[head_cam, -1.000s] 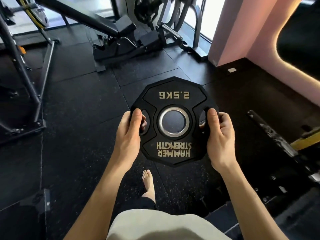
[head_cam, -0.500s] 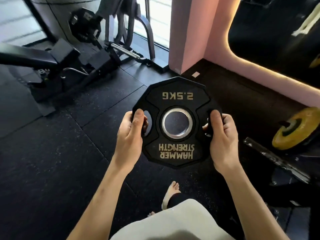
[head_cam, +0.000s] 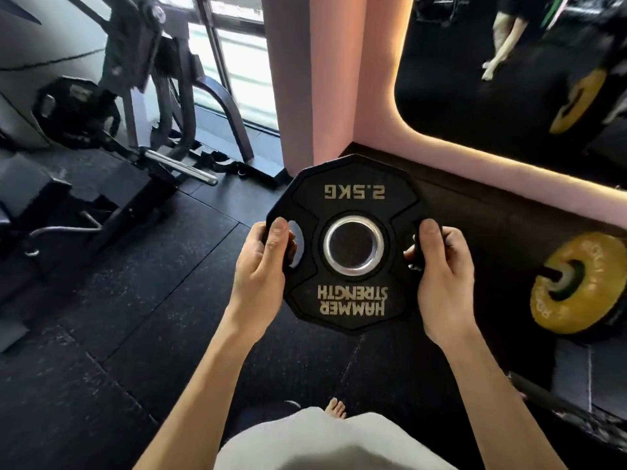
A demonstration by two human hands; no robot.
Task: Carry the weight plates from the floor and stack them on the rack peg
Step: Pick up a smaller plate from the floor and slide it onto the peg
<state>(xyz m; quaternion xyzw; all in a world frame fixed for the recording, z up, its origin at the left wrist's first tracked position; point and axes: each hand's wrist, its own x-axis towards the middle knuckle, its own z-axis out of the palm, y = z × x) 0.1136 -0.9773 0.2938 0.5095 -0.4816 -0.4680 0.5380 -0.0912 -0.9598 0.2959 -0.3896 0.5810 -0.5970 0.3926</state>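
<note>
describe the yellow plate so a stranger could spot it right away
Follow the pink wall with the glowing mirror edge down to the dark floor at the far right. There a yellow weight plate sits on a peg, the only yellow one outside the mirror; the black 2.5KG plate is held.

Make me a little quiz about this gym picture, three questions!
1. True or false: both hands grip the black weight plate.
2. What weight is printed on it?
3. The yellow plate is: A) in the left hand, B) low at the right, on a bar, C) on the bench.

Key: 1 true, the right hand holds the other side; 2: 2.5KG; 3 B.
</note>
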